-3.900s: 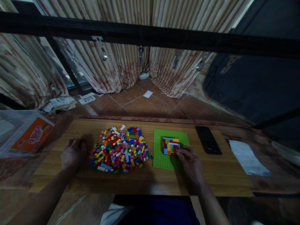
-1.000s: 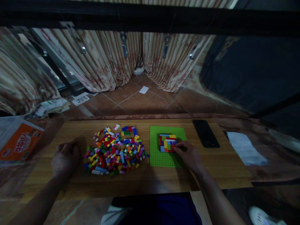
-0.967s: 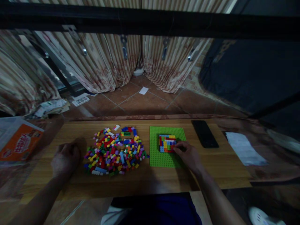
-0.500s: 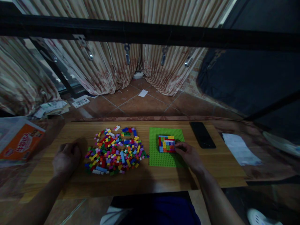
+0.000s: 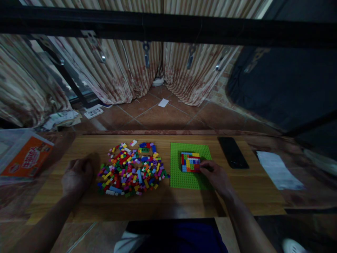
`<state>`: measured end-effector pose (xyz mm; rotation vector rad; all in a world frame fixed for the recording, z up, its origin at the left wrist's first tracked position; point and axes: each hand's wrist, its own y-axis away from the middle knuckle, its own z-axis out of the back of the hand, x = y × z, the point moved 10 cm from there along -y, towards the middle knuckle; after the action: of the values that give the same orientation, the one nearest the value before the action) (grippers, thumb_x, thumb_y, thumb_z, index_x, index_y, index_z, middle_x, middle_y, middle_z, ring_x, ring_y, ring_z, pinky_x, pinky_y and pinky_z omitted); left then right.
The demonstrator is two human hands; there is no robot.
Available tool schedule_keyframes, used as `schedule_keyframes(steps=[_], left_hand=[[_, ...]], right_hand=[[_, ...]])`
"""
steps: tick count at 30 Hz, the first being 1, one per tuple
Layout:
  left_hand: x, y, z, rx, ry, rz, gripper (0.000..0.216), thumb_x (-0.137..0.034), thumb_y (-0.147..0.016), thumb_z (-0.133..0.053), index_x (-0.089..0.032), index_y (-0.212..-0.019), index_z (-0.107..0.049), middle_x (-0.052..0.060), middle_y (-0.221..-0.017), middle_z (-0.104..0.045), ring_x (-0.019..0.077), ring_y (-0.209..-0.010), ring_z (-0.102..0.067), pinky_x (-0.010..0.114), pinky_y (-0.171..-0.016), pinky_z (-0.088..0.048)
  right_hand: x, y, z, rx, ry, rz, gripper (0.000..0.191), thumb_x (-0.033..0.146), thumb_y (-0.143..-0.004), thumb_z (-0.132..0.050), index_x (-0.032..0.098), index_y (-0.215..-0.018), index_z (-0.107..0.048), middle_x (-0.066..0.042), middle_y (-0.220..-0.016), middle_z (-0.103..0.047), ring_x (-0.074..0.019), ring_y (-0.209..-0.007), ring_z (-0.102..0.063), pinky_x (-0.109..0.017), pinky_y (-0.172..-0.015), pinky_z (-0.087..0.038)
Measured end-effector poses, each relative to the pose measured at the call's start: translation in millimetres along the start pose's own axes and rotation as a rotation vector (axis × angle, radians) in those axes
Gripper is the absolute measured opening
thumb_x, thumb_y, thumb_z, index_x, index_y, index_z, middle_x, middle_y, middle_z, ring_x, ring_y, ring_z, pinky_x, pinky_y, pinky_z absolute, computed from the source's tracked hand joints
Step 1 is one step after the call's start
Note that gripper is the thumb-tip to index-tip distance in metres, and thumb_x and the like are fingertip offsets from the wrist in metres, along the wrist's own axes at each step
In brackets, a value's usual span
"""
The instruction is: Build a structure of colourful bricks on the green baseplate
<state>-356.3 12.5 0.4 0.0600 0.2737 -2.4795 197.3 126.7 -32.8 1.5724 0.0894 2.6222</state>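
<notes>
A green studded baseplate [image 5: 179,181] lies on the wooden table, and on it sits a small square toy brick structure [image 5: 190,162] in red, blue, yellow and white. My right hand [image 5: 216,175] rests over the plate's right side, thumb and forefinger pinched at the structure's right edge; whether a loose brick is between them is hidden. To the left spreads a pile of loose toy bricks [image 5: 134,170] in many colours. Beside the pile's left edge, my left hand [image 5: 77,175] lies on the table, closed in a loose fist, with no object showing in it.
A black phone [image 5: 233,153] lies right of the baseplate on the table [image 5: 184,207]. An orange-labelled plastic box [image 5: 28,158] stands off the table's left end. White paper [image 5: 279,170] lies beyond the right end. A dark horizontal bar [image 5: 168,26] with hanging hooks crosses in front of the curtains.
The view has shifted slightly, so everything on the table appears a little further right. Both hands keep nearly the same place and pose against the bricks.
</notes>
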Motion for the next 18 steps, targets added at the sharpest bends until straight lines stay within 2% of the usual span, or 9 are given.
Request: schedule_keyframes(steps=[6, 13, 15, 18], left_hand=[[-1.5, 1.7, 1.2, -0.002, 0.025, -0.005, 0.040, -0.036, -0.091, -0.038, -0.016, -0.114, -0.064, 0.013, -0.117, -0.062, 0.0261, -0.100, -0.062, 0.035, -0.080, -0.051], [-2.8, 4.0, 3.0, 0.031, 0.066, 0.019, 0.040, -0.036, -0.092, -0.037, -0.018, -0.116, -0.062, 0.012, -0.122, -0.060, 0.0250, -0.100, -0.061, 0.034, -0.079, -0.049], [-2.1, 3.6, 1.6, 0.037, 0.066, 0.010, 0.039, -0.035, -0.092, -0.037, -0.017, -0.116, -0.062, 0.012, -0.122, -0.060, 0.0245, -0.098, -0.062, 0.033, -0.078, -0.048], [-1.4, 3.2, 0.3, 0.025, 0.076, -0.019, 0.038, -0.035, -0.092, -0.038, -0.016, -0.114, -0.062, 0.013, -0.119, -0.061, 0.0243, -0.097, -0.062, 0.033, -0.077, -0.048]], right_hand=[[-0.2, 0.4, -1.1, 0.003, -0.016, 0.006, 0.022, 0.040, -0.065, -0.065, 0.022, -0.076, -0.070, -0.004, -0.090, -0.071, -0.0228, -0.088, -0.064, -0.040, -0.088, -0.046], [1.4, 2.8, -1.4, 0.013, 0.026, 0.015, 0.027, 0.045, -0.068, -0.064, 0.021, -0.080, -0.068, -0.006, -0.087, -0.071, -0.0241, -0.084, -0.065, -0.039, -0.082, -0.049], [2.4, 6.4, -1.7, -0.021, 0.059, 0.009, 0.035, 0.049, -0.071, -0.062, 0.019, -0.090, -0.067, -0.009, -0.093, -0.071, -0.0258, -0.087, -0.066, -0.041, -0.084, -0.049], [16.3, 14.7, -5.2, -0.121, 0.210, 0.057, 0.059, 0.059, -0.077, -0.058, 0.014, -0.115, -0.060, -0.017, -0.114, -0.066, -0.0310, -0.104, -0.062, -0.046, -0.090, -0.047]])
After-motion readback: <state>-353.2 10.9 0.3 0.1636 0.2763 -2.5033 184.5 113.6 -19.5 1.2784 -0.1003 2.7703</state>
